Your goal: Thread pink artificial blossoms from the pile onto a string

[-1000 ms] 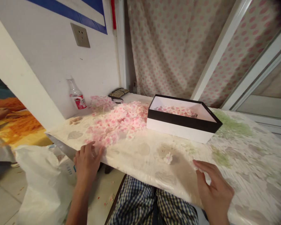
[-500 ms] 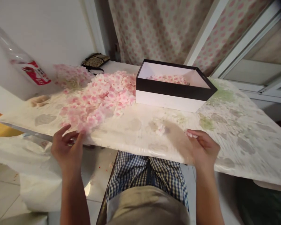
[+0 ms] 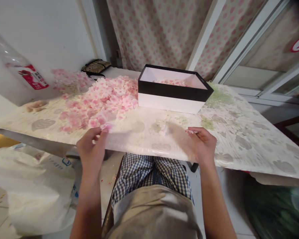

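My left hand (image 3: 93,144) pinches a pink artificial flower (image 3: 106,127) above the table's front edge. Just beyond it spreads a heap of pink and white artificial flowers (image 3: 102,96). Over to the right, my right hand (image 3: 203,142) has its thumb and forefinger closed on a small pinkish-white flower piece (image 3: 190,131), partly covered by the fingers. Between the hands a small pale flower piece (image 3: 163,128) lies on the tablecloth. A white box with a black rim (image 3: 171,102) stands behind, with pink flowers (image 3: 173,82) inside it.
The table (image 3: 129,141) has a patterned plastic cover. A clear bottle with a red label (image 3: 31,76) is at the far left, near a patterned pouch (image 3: 96,66). A white plastic bag (image 3: 35,189) sits below the left edge. Small green bits (image 3: 218,96) lie right of the box.
My left hand has moved right, away from the heap, with a pink flower now in its fingers. The right hand still pinches its piece. The view has shifted slightly.
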{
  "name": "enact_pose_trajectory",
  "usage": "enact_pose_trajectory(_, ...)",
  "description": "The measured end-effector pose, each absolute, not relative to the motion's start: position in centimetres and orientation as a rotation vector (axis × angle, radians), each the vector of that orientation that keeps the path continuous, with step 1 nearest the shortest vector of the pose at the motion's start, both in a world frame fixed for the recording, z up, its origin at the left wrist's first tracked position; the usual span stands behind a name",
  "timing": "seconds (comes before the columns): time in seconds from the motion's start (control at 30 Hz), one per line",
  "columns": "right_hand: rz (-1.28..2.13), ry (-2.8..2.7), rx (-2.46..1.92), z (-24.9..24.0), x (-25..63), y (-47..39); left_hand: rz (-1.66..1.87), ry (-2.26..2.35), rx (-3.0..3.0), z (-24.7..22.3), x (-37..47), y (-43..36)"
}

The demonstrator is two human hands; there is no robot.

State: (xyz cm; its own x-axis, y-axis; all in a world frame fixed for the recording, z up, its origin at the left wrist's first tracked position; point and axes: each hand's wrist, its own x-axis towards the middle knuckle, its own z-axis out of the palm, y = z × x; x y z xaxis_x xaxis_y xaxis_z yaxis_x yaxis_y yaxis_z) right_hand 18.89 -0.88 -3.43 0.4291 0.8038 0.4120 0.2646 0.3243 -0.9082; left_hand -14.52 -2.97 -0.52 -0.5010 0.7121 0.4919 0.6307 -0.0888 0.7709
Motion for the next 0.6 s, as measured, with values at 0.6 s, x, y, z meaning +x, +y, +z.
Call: enact_pose_trajectory(0.6, 0.488, -1.195, -1.254, -3.2, 18.9, -0.7, 1.45, 1.481, 1.816, -0.8, -9.1, 0.0)
